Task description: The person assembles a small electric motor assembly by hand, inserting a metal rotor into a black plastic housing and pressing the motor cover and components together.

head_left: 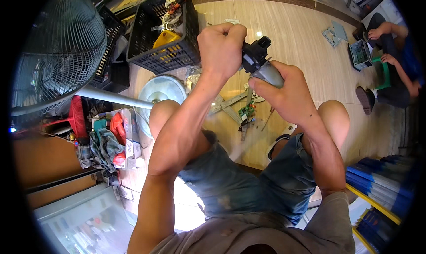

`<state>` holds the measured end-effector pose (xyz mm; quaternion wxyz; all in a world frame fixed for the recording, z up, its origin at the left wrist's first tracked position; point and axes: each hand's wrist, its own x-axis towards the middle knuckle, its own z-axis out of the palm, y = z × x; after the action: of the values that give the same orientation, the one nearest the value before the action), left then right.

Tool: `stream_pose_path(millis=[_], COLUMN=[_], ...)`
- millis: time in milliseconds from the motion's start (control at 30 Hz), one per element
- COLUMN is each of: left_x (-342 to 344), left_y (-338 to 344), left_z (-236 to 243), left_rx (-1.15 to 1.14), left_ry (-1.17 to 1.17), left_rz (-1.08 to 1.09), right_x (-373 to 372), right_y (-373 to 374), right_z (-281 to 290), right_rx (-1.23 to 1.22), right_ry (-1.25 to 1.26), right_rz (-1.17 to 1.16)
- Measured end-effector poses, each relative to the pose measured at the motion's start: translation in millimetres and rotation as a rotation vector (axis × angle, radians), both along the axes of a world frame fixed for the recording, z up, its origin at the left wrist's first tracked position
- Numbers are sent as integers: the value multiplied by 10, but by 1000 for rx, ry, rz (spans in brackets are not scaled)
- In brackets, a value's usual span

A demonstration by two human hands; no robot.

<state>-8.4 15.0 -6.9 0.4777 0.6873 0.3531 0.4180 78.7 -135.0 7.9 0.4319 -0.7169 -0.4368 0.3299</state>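
Up in front of my knees, both hands are on a motor [269, 74] with a grey metal cylinder and a black plastic housing [254, 54]. My left hand [222, 47] is closed in a fist against the housing's left side; what lies inside its fingers is hidden. My right hand [287, 90] wraps round the grey cylinder, thumb along its near side. On the floor below lie a green circuit board [246, 112], crossed metal strips [233, 101] and a thin screwdriver-like tool [267, 119], with small bits scattered around them.
A black plastic crate [165, 59] holding a yellow part stands far left. Near it are a round grey base [162, 90] and a wire-caged fan [66, 45]. Rags fill a box [129, 134] at left. Another person [401, 63] sits far right beside an opened metal case [360, 55].
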Motion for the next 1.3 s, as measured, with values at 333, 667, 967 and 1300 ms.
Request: stream_pose_path(millis=[333, 667, 967, 1300], left_x=[-49, -34, 10, 70], left_y=[130, -30, -28, -97], left_z=[-21, -56, -94, -194], left_rx=[-26, 4, -106, -8], left_ry=[-1, 32, 6, -32], left_rz=[3, -36, -63, -168], right_x=[-21, -64, -16, 44], right_y=[1, -6, 26, 46], right_z=[2, -9, -37, -12], right_rx=[29, 15, -8, 48], right_ry=[38, -91, -67, 28], right_rz=[35, -18, -51, -147])
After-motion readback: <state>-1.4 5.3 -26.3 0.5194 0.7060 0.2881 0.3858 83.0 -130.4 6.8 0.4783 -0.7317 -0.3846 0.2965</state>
